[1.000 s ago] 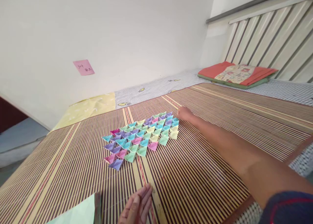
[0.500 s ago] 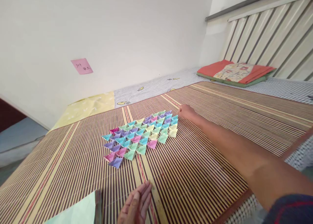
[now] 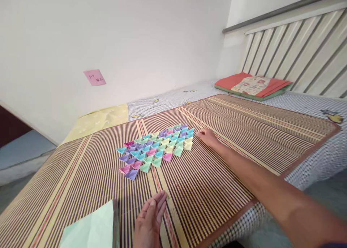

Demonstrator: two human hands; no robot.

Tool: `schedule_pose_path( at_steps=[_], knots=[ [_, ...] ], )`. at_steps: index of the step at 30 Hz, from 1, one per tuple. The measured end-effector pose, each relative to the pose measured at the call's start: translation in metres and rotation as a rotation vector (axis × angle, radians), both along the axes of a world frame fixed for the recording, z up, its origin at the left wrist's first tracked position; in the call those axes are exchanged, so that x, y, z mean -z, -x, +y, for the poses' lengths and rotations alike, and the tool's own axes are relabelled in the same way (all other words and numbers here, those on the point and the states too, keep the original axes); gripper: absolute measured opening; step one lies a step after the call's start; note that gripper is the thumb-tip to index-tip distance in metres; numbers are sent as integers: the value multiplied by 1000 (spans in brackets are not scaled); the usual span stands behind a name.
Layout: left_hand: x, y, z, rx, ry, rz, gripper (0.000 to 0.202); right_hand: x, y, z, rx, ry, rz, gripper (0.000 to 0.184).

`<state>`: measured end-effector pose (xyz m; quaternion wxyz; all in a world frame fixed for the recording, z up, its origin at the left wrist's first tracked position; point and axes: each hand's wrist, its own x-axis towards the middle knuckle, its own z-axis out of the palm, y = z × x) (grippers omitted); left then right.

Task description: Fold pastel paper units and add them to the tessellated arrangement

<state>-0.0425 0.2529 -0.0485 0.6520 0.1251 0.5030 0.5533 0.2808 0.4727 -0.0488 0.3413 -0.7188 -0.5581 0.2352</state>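
Observation:
Several small folded paper boats [image 3: 155, 148] in purple, blue, green, pink and yellow stand in slanting rows on a striped bamboo mat [image 3: 217, 190]. My right hand [image 3: 208, 136] rests low over the mat, just right of the far end of the rows and apart from them. Its fingers are curled closed; whatever may be in them is hidden. Nearer to me, my left hand [image 3: 151, 215] lies palm-side up, fingers stretched and slightly bent with the thumb alongside, nothing visible in it. To its left is a pale green paper sheet or pad [image 3: 90, 228] with a dark edge.
Behind the mat rises a white wall [image 3: 151, 42] bearing a pink note [image 3: 94, 77]. A folded red and green cloth [image 3: 252, 85] lies at the back right by a slatted headboard [image 3: 295, 53]. Checked bedding [image 3: 173, 100] and yellow cloth [image 3: 104, 120] border the mat.
The view has shifted a little. My right hand has come slightly nearer and a bit away from the boats. My left hand keeps nearly the same pose; the boats look unchanged.

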Motion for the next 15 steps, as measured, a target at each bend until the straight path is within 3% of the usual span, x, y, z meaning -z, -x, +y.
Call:
schedule_pose_path(
  at_steps=[4,6,8,9,11,15],
  knots=[
    [4,-2,-1,6,-41,-11,23,-1,15,-10,35,-35,117,36],
    [4,-7,-3,-9,-83,-10,20,-2,25,-30,16,-55,176,32],
    [-5,-9,-7,-28,-146,7,20,-4,38,-65,-37,-73,229,27],
    [-15,-8,-10,-29,-178,35,22,-4,45,-88,-84,-78,253,32],
    [-50,4,-18,-78,-273,111,22,-5,60,-145,-197,-78,289,33],
    [-150,57,-46,-215,-647,314,23,2,90,-276,-530,-39,270,32]
  ],
)
